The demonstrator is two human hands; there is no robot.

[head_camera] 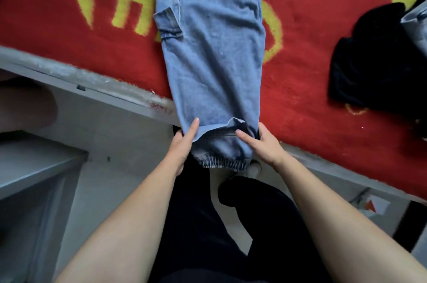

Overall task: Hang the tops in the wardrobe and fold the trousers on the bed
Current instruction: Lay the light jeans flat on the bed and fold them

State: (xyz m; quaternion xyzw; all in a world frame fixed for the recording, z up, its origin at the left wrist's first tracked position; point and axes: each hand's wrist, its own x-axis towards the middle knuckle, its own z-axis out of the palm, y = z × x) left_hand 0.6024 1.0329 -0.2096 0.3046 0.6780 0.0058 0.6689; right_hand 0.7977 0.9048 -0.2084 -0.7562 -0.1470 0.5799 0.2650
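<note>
Now, the jeans (215, 56) lie stretched out on the bed (111, 95). They are pale blue denim, apparently folded lengthwise with one leg on the other, and they run from the top of the view down to the near edge. A stitched seam runs down the left side, with a pocket (167, 25) at the left border. The top leg's hem is turned back a little at the right, and below it the gathered, elastic cuff (221, 163) hangs past the bed's edge in front of the person's dark trousers.

Both hands are at that lower end. The left hand (182, 146) grips the left border of the leg, with its thumb laid flat on the denim and its fingers (177, 136) tucked behind the cloth. The right hand (262, 145) grips the right border the same way, with its thumb on top and its fingers wrapped round the side.

The bed's near edge cuts diagonally from mid-left down to lower right, and only the cuff end overhangs it. The red blanket (300, 79) with yellow markings lies bare on both sides of the jeans, with a wide stretch to the left. To the right, a crumpled black garment (369, 63) sits well apart from the jeans, and a grey piece of clothing (416, 21) lies against it at the edge of the view. Pale floor (129, 144) shows below the bed, left of the arms.
</note>
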